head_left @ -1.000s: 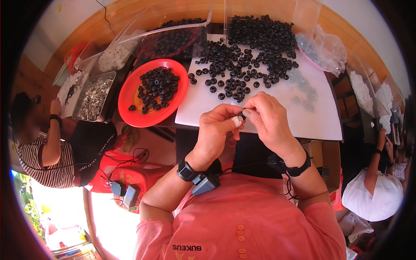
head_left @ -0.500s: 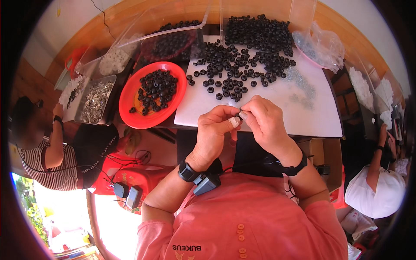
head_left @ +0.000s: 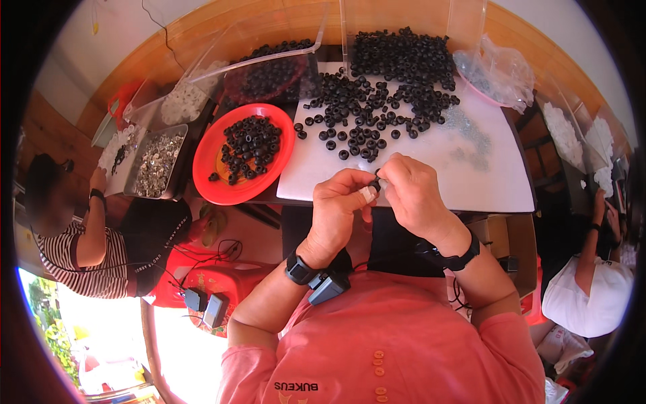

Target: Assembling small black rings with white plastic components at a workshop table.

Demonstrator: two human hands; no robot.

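Both of my hands meet over the near edge of a white work sheet (head_left: pixel 478 185). My left hand (head_left: pixel 334 205) is closed, pinching a small black round part (head_left: pixel 376 182) between thumb and fingertips. My right hand (head_left: pixel 420 195) is closed too, its thumb and forefinger pressed at the top of that same part; whether they hold a separate tiny piece is too small to tell. Just beyond my fingers, many loose black round parts with holes (head_left: pixel 363 118) spread over the sheet. Small clear pieces (head_left: pixel 471 131) lie scattered to their right.
A red plate (head_left: pixel 204 176) of black parts stands at the left. Behind are clear bins (head_left: pixel 269 60), one tipped toward me, and a bowl with a plastic bag (head_left: pixel 501 81). A metal tray (head_left: pixel 158 161) holds small metallic pieces. People work at left (head_left: pixel 87 249) and right (head_left: pixel 585 289).
My hands stay together at the same spot. The right fingers have shifted slightly, and more of the black part shows between the fingertips. The whole view has moved a little.
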